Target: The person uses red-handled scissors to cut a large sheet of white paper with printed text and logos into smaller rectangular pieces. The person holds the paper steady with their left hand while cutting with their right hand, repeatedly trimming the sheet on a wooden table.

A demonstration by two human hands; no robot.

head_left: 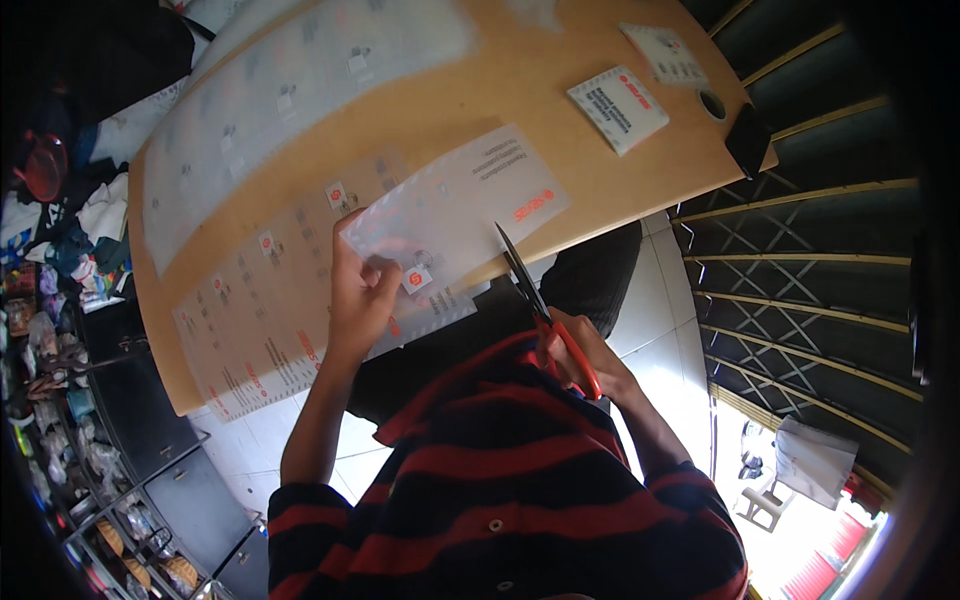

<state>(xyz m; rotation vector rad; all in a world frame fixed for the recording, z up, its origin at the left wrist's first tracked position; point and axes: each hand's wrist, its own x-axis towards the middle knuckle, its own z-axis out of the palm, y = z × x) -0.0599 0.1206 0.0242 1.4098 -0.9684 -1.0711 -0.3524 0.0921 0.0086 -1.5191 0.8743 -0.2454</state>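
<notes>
My left hand [365, 290], thumb against curled fingers, pinches the left end of a translucent plastic sheet [460, 195] printed in red and grey, held over the near edge of a tan, smooth-topped table [520, 90]. Between four and five o'clock from the sheet, my right hand [585, 345] is wrapped around the red handles of a pair of long, dark-bladed scissors [541, 303]. The blades point to eleven o'clock, overlapping the sheet's near edge in view; whether they touch it, I cannot tell. At eight o'clock lies a wide, clear plastic sheet with rows of print [280, 300]; at ten, a broad, milky plastic sheet [310, 85]. A small, rectangular white-and-red printed piece [620, 108] rests at two o'clock.
</notes>
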